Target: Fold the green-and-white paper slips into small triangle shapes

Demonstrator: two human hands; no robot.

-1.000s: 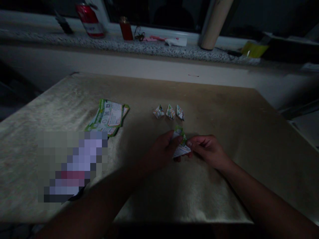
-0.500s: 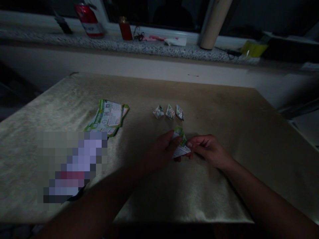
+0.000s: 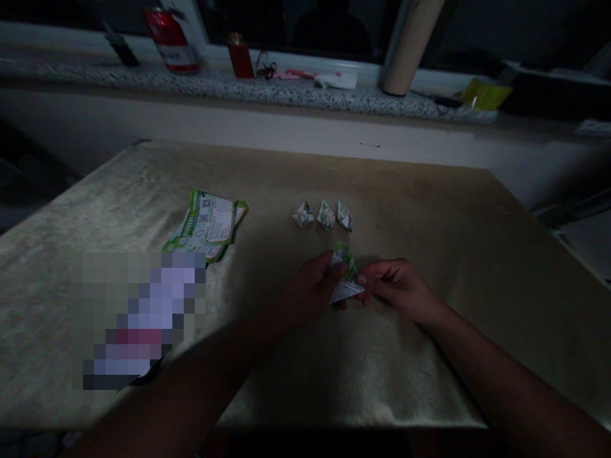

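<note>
In dim light, my left hand (image 3: 310, 289) and my right hand (image 3: 398, 286) meet over the middle of the table (image 3: 429, 210). Both pinch a small printed paper strip (image 3: 344, 280), green and white, partly folded, held just above the tabletop. My left thumb lies on its upper end and my right fingertips grip its lower right edge. Just beyond it, three small folded paper triangles (image 3: 324, 215) stand in a row.
A stack of green and white printed leaflets (image 3: 207, 224) lies at the left, with a blurred-out object (image 3: 138, 318) in front of it. On the far stone ledge (image 3: 286, 89) stand a red can (image 3: 170, 39), a red lighter (image 3: 240, 56) and a beige tube (image 3: 405, 48).
Hardly anything moved: my hands and the strip stay in place, with only a slight shift of the fingers on the paper.
</note>
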